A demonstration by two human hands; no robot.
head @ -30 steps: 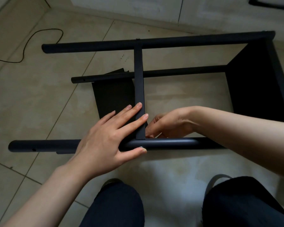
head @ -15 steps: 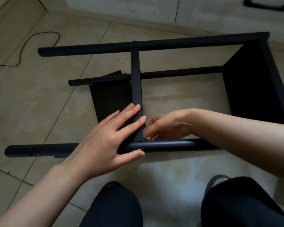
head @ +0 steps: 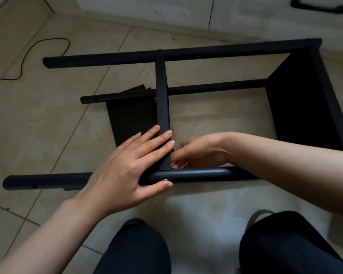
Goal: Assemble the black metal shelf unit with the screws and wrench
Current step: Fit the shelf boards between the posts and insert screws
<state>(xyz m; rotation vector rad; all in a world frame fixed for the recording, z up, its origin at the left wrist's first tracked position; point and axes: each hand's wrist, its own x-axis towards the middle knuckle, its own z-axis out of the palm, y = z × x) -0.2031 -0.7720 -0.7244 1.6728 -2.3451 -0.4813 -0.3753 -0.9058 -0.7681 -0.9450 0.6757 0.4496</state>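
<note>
I have the black shelf unit [head: 186,52] lying on its side on the floor [head: 48,125] in front of my knees, its four round posts running across my view. My left hand [head: 127,171] lies flat with straight fingers on the edge of the middle shelf panel [head: 162,107], and its thumb presses the near post [head: 196,173] right beside a small silver screw head [head: 165,180]. My right hand [head: 198,153] reaches in behind that post, just past my left fingertips, with its fingers curled at the corner where panel meets post; I cannot tell what, if anything, they pinch. By my reckoning the job is well along: the end panel [head: 305,103] beyond my right forearm sits fixed between the posts, and the middle panel already has a screw [head: 159,49] showing at the far post. This near corner seems the one in hand. The free post ends out past my left hand show open holes, so another panel probably remains. No wrench is visible.
</note>
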